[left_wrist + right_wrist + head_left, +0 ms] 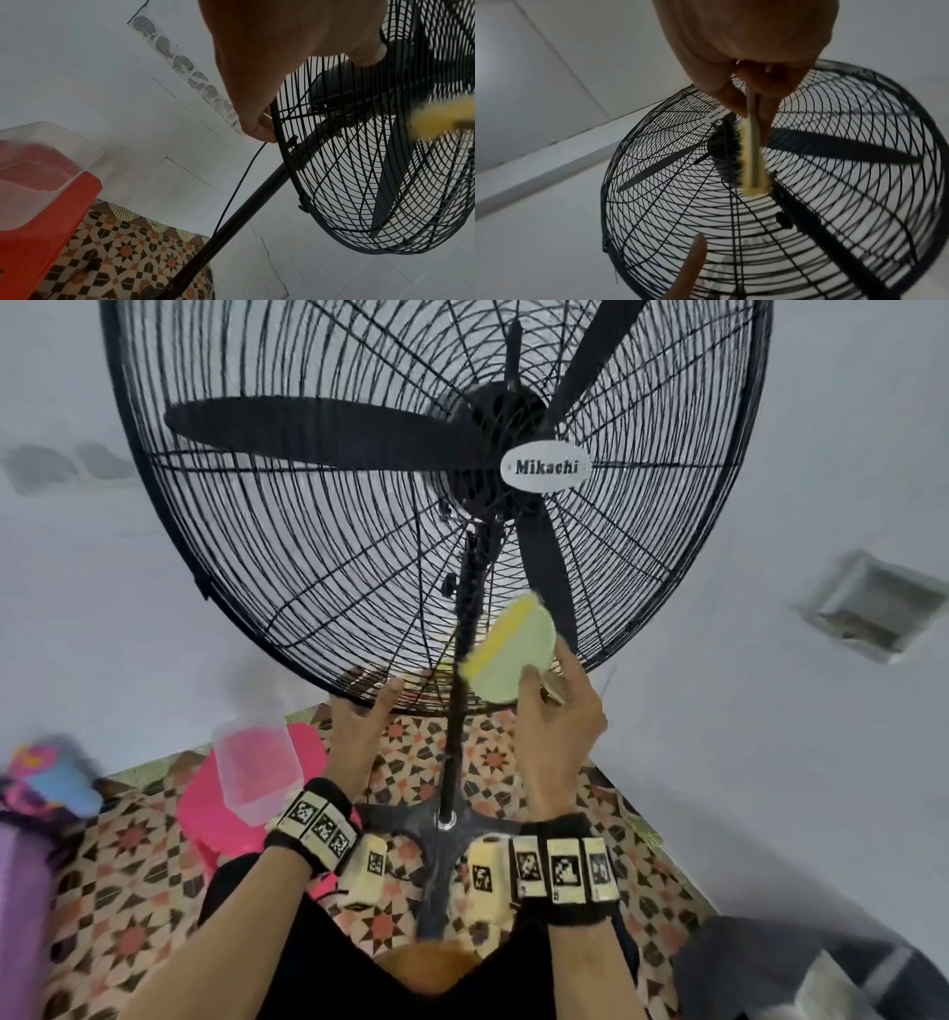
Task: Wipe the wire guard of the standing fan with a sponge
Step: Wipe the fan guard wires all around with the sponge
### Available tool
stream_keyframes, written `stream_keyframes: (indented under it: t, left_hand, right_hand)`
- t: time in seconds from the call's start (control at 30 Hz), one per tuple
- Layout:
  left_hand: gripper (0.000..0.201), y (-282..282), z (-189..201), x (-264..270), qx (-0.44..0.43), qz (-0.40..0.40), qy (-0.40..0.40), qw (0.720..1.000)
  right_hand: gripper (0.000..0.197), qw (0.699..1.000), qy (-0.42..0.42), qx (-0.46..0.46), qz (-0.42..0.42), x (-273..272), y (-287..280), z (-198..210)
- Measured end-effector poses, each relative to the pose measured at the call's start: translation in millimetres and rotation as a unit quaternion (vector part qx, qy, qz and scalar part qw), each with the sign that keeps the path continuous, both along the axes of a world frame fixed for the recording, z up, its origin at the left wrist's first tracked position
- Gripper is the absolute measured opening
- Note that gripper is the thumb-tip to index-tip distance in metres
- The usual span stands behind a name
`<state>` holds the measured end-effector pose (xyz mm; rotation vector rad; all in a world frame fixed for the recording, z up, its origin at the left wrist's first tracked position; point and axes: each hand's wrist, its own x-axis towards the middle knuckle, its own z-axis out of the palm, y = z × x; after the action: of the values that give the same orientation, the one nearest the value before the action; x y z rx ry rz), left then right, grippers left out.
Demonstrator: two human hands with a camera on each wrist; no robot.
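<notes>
Head view: her right hand (557,711) pinches the sponge (511,652) against the lower wire guard (308,588); left hand (362,716) grips its rim. Most wires look unwiped, I'd say.

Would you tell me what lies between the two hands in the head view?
The fan's black pole runs up between the left hand and the right hand, which holds the sponge.

black wire guard (318,567), yellow-green sponge (513,654)
</notes>
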<state>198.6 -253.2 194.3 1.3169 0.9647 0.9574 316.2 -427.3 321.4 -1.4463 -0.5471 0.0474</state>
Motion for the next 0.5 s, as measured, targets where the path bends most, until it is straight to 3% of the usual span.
stream_keyframes:
  t: [0.1,0.27,0.4,0.5]
  left_hand:
    - [0.094,-3.2,9.0,1.3,0.018,0.003,-0.02,1.0]
    - [0.101,-1.9,13.4,-2.2,0.012,-0.013,-0.034,0.999]
    - [0.089,0.6,14.9,-5.2,0.02,-0.026,-0.048,0.998]
    - [0.086,2.3,22.7,-6.4,0.021,-0.041,-0.06,0.997]
  right_hand:
    - [0.045,0.999,-0.018,-0.024,0.045,9.9,8.1,6.6]
    - [0.043,0.981,-0.114,-0.127,-0.092,37.8,4.2,13.8]
    - [0.044,0.99,-0.107,-0.065,0.062,29.9,9.6,21.9]
    - [0.042,0.986,-0.141,-0.088,0.011,31.4,14.3,20.5]
